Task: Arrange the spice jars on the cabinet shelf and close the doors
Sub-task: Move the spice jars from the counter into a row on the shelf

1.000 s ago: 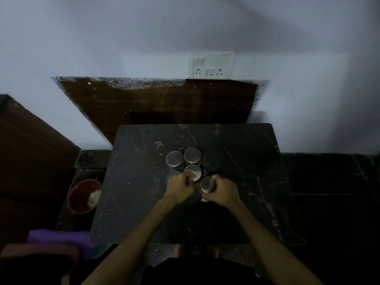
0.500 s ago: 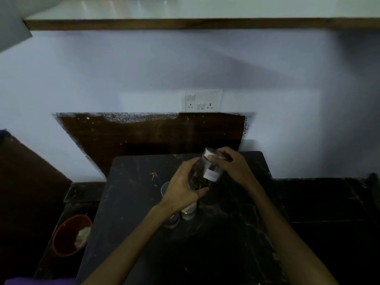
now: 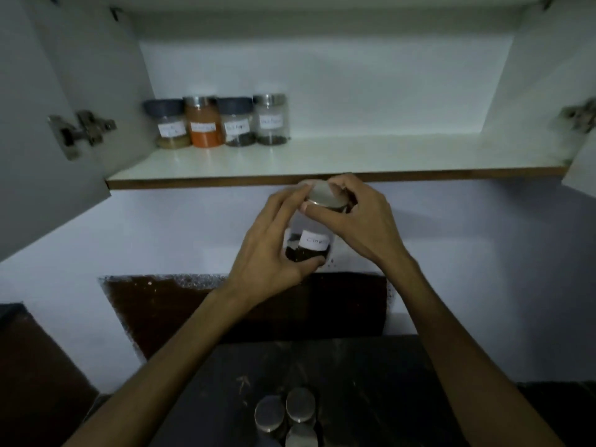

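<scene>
I have both arms raised: my left hand (image 3: 267, 253) fingers wrap the spice jar (image 3: 309, 246) body, my right hand (image 3: 361, 221) fingers grip its lid (image 3: 327, 195), just below the shelf (image 3: 322, 162) front edge.

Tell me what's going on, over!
Both hands on one jar: left hand round its body, right hand on the lid. Four jars on shelf. Doors open, path clear.

above and left of the hands, the white cabinet shelf (image 3: 338, 159) carries four labelled spice jars (image 3: 219, 122) in a touching row at its back left. below the hands, the dark marble table (image 3: 371, 382) holds three steel-lidded jars (image 3: 290, 414), clustered together.
</scene>
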